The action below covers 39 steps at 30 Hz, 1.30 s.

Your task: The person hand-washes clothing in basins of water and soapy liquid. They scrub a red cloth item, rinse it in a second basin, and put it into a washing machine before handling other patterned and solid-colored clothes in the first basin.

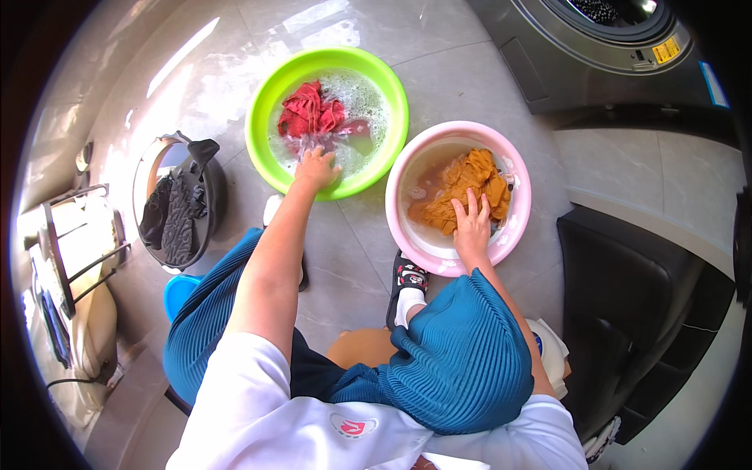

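Note:
A bright green plastic basin holds sudsy water and a red cloth, part of it under the surface. My left hand is at this basin's near side, its fingers spread at the foamy water just short of the red cloth. To the right stands a pink plastic basin with cloudy brownish water. A bunched mustard-orange cloth lies wet in it. On the near part of that cloth rests my right hand, fingers spread and pointing away from me; its thumb side is partly hidden.
At left, a dark basin holds black clothes. A front-loading washing machine stands at far right. Nearer on the right are a black padded seat and a white container. A blue plastic item shows beside my left knee.

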### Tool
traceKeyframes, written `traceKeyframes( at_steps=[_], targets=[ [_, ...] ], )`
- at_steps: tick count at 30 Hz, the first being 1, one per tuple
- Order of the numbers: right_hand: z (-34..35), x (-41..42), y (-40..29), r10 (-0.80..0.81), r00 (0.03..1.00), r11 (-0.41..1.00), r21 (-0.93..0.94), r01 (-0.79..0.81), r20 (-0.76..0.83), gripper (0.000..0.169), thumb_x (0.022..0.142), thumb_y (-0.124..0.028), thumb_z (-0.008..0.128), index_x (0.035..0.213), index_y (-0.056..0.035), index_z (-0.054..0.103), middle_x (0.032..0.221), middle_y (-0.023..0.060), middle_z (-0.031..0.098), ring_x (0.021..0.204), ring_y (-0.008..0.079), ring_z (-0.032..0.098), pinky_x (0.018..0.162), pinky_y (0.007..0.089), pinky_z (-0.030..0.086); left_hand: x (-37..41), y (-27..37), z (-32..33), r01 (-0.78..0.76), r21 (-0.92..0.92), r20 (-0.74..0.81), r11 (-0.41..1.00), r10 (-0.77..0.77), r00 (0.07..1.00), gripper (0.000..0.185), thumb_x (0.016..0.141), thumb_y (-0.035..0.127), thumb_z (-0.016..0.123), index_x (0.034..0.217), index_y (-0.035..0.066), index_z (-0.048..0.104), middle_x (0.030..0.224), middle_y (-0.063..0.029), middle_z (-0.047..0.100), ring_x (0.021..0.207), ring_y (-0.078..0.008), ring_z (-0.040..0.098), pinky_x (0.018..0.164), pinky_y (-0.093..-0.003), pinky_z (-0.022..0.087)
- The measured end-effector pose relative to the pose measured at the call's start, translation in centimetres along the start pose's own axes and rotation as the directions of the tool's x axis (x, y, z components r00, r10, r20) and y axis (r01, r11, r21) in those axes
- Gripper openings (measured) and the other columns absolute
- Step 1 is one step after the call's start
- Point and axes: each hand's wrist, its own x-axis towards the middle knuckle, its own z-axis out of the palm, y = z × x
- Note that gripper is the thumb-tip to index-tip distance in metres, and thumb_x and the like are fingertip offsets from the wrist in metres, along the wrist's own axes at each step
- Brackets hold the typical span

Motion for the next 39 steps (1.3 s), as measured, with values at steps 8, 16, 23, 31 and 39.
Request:
traceKeyframes(
  at_steps=[8, 16, 23, 31, 39],
  targets=[
    [-0.7, 3.4, 0.9, 0.254, 0.962, 0.892, 0.409, -0.191, -0.104, 0.025, 0.074, -0.004, 0.072, 0.096, -0.015, 0.067, 0.098, 0.0041, 0.068, 0.099, 0.0306, 0.061, 0.081, 0.0444, 0.052, -2.4, 0.9, -3.3, -0.107, -0.396, -0.132, 0.912, 0.058, 0.99, 0.049, 0.094, 0.045, 0.062, 0.124, 0.007, 0.069, 0.122, -0.0206, 0.069, 0.116, -0.0354, 0.064, 0.102, -0.042, 0.047],
    [-2.4, 7.3, 1.4, 0.56, 0.828, 0.372, 0.893, -0.252, 0.001, 0.016, 0.086, -0.007, 0.073, 0.1, -0.0027, 0.068, 0.084, 0.0029, 0.071, 0.077, 0.0117, 0.066, 0.073, 0.0271, 0.052, -6.4, 4.5, -6.0, -0.162, -0.42, -0.321, 0.893, 0.021, 0.947, 0.041, 0.094, 0.038, 0.063, 0.12, 0.007, 0.07, 0.123, -0.0206, 0.067, 0.115, -0.0371, 0.063, 0.101, -0.044, 0.048],
    [-2.7, 7.6, 0.7, 0.518, 0.853, 0.047, 0.994, -0.095, 0.057, 0.016, 0.094, -0.009, 0.069, 0.108, -0.0029, 0.067, 0.097, 0.0029, 0.071, 0.082, 0.0111, 0.066, 0.073, 0.0252, 0.053, -9.6, 8.9, -5.9, -0.217, -0.489, -0.674, 0.845, -0.207, 0.709, 0.036, 0.09, 0.022, 0.07, 0.121, 0.003, 0.067, 0.133, -0.0215, 0.06, 0.124, -0.0402, 0.055, 0.107, -0.046, 0.043],
    [-1.5, 3.7, -1.2, 0.51, 0.834, 0.621, 0.58, -0.526, 0.211, 0.016, 0.087, -0.017, 0.074, 0.096, -0.0046, 0.068, 0.097, 0.0072, 0.069, 0.091, 0.0257, 0.068, 0.081, 0.0369, 0.054, -12.3, 15.6, -2.1, -0.355, -0.577, -0.631, 0.735, -0.125, 0.766, 0.028, 0.089, 0.014, 0.07, 0.115, 0.005, 0.071, 0.127, -0.016, 0.065, 0.118, -0.0344, 0.06, 0.103, -0.0427, 0.046],
    [1.2, 1.0, -1.3, 0.379, 0.907, 0.912, 0.091, -0.399, 0.182, 0.054, 0.074, -0.028, 0.081, 0.115, -0.0019, 0.058, 0.123, 0.0205, 0.054, 0.113, 0.0406, 0.055, 0.09, 0.0493, 0.051, -10.6, 19.0, 2.3, -0.262, -0.832, -0.337, 0.488, -0.07, 0.939, 0.03, 0.094, 0.019, 0.067, 0.12, 0.003, 0.07, 0.104, -0.0115, 0.075, 0.094, -0.0196, 0.07, 0.087, -0.0315, 0.053]
  ],
)
